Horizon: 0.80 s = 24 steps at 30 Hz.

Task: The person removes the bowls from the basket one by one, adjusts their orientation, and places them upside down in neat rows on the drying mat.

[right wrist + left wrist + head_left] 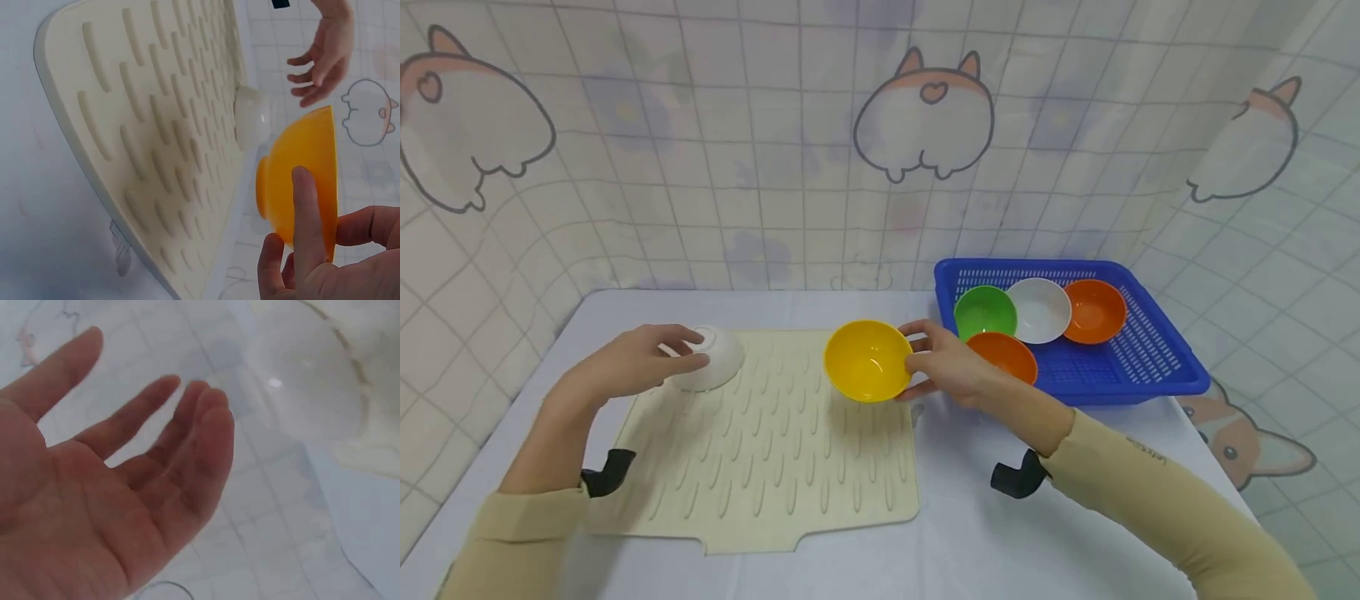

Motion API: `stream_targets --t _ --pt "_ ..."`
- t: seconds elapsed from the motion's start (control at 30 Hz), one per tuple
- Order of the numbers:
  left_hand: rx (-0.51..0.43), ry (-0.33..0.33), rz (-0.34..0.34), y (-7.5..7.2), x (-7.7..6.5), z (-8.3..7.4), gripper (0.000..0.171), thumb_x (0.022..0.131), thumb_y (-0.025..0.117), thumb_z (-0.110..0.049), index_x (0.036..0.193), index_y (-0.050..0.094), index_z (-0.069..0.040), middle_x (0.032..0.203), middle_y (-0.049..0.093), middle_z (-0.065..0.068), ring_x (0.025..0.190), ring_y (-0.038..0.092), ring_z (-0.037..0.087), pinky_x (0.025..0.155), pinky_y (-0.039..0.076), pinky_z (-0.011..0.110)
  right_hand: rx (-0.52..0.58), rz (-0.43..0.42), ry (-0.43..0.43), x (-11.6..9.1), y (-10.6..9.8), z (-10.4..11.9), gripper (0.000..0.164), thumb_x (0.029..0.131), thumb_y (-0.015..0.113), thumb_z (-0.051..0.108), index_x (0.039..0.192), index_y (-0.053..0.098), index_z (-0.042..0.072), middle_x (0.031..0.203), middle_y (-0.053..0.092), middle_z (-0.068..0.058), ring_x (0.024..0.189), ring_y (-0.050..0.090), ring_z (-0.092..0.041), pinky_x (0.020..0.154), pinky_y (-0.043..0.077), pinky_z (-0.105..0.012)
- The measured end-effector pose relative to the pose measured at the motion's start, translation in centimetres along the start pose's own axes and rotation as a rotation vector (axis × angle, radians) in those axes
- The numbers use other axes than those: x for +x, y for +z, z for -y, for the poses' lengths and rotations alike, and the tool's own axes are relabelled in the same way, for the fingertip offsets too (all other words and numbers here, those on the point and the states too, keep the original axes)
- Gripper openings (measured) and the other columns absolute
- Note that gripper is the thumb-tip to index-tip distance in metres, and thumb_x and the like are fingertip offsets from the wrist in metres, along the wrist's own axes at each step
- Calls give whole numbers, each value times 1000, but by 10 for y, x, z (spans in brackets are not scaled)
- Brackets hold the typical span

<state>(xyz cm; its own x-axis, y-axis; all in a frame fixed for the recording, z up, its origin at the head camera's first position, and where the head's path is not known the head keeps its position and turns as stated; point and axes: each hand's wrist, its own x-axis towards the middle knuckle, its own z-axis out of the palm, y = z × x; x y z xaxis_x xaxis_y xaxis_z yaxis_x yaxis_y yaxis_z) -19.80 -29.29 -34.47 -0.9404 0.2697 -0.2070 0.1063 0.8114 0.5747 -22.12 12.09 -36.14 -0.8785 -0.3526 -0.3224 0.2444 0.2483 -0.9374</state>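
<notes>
A yellow bowl (867,360) is held by its right side in my right hand (951,362), above the cream ridged mat (760,450). In the right wrist view the yellow bowl (306,169) is upright and raised off the mat, pinched at the rim between thumb and fingers. My left hand (643,360) hovers near a white bowl (718,367) that sits upside down at the mat's far left corner. From the left wrist view, the left hand (125,481) holds nothing, its fingers loosely bent and apart from the white bowl (306,375).
To the right stands a blue basket (1157,367). Inside it are a green bowl (985,312), a white bowl (1040,311), an orange bowl (1095,311) and another orange bowl (1006,354), partly behind my right hand. A patterned curtain (805,167) hangs behind the white-covered table (970,533).
</notes>
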Motion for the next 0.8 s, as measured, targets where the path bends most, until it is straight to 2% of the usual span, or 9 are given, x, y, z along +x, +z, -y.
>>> stream_targets --t 0.13,0.27,0.4,0.6,0.67,0.8 --pt "-135 57 49 4 2 -29 60 101 62 -48 145 55 -8 135 57 17 99 66 26 88 54 46 4 16 14 0 4 -4 58 95 55 -6 149 37 6 141 46 -23 108 66 -36 80 61 -42" --pt "-255 91 83 14 8 -47 53 102 62 -45 144 56 -14 136 57 14 95 70 25 91 55 46 19 28 24 -1 7 -8 57 95 54 -6 149 37 6 139 48 -23 108 66 -36 82 61 -44" --pt "-370 139 112 32 21 -54 50 104 62 -39 145 55 -12 139 56 14 107 66 29 92 57 44 41 33 33 0 9 -12 57 95 54 -6 148 38 7 137 50 -22 108 66 -36 84 60 -46" --pt "-578 176 181 60 41 -60 52 107 55 -37 150 46 -9 148 47 16 132 49 40 93 57 41 68 31 27 1 12 -14 58 93 56 -6 148 40 9 136 52 -20 108 66 -35 84 60 -46" --pt "-618 176 208 67 44 -65 55 108 53 -39 153 42 -9 147 47 18 134 47 42 94 57 42 74 34 22 2 12 -14 59 94 56 -5 148 40 10 136 52 -19 108 66 -35 85 60 -46" --pt "-694 167 272 80 52 -73 52 111 46 -39 154 40 -11 143 48 19 129 52 41 93 57 46 83 37 17 3 11 -15 60 93 57 -5 149 39 9 138 51 -20 109 66 -35 85 60 -46"
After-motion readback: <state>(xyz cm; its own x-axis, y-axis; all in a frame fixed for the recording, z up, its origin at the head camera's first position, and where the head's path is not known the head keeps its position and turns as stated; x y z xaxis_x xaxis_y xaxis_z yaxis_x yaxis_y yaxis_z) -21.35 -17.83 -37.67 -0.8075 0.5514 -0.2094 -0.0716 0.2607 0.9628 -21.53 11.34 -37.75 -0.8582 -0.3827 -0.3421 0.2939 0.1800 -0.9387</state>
